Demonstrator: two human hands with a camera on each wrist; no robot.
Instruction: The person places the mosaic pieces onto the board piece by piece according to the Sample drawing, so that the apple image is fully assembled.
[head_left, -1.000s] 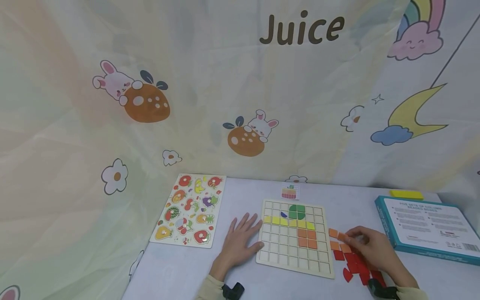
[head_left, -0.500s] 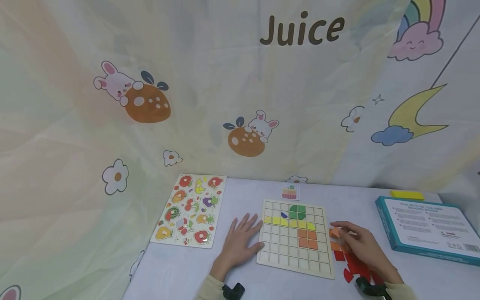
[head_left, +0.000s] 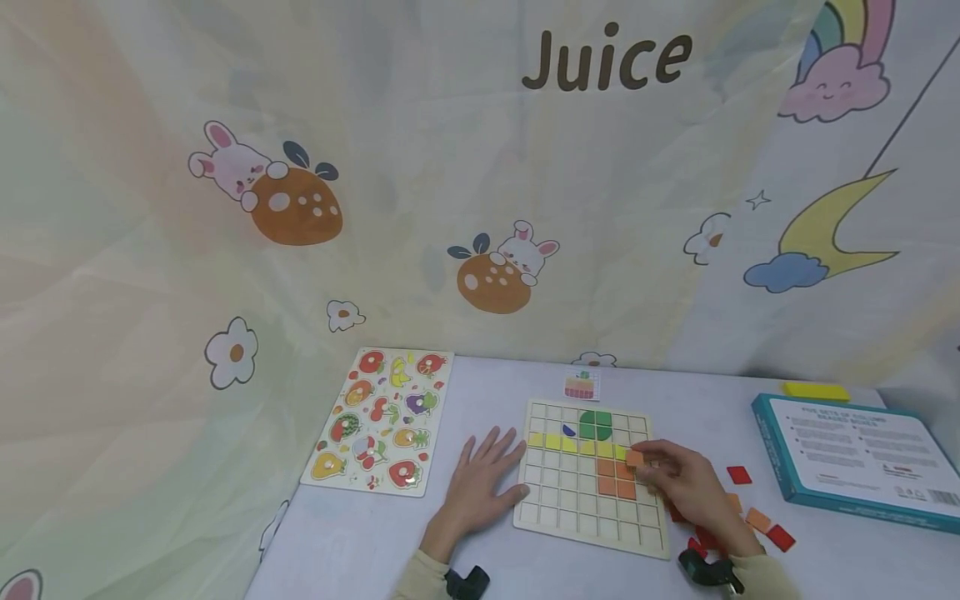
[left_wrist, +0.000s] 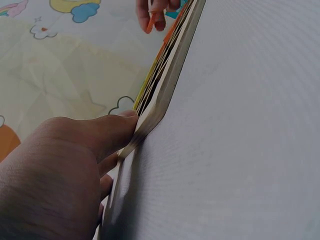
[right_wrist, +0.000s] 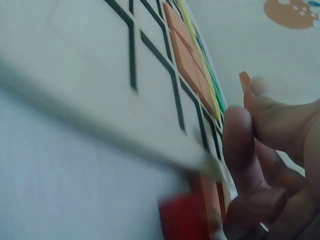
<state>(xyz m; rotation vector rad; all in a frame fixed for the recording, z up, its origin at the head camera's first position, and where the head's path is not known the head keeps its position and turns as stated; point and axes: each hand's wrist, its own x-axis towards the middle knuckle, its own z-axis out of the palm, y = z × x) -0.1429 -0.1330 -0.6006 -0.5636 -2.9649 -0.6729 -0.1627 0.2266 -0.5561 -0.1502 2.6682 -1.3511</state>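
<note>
A wooden grid board (head_left: 570,507) lies on the white table with yellow, green, blue and orange tiles in its cells. My right hand (head_left: 686,487) pinches an orange square tile (head_left: 635,458) between thumb and fingertips, over the board's right side by the yellow row. The same tile (right_wrist: 244,79) shows edge-on in the right wrist view. Spread flat, my left hand (head_left: 478,492) rests on the table with its thumb touching the board's left edge. Loose red tiles (head_left: 781,537) and orange tiles (head_left: 758,520) lie right of the board, partly hidden under my right hand.
A small picture card (head_left: 582,385) lies behind the board. To the left is a fruit puzzle board (head_left: 378,425). A teal-edged box (head_left: 862,458) stands at the right, with a yellow item (head_left: 815,391) behind it. A printed cloth backdrop (head_left: 390,167) rises behind the table.
My right hand has picked up an orange tile from the loose pieces and moved left over the board with it. My left hand has stayed in place.
</note>
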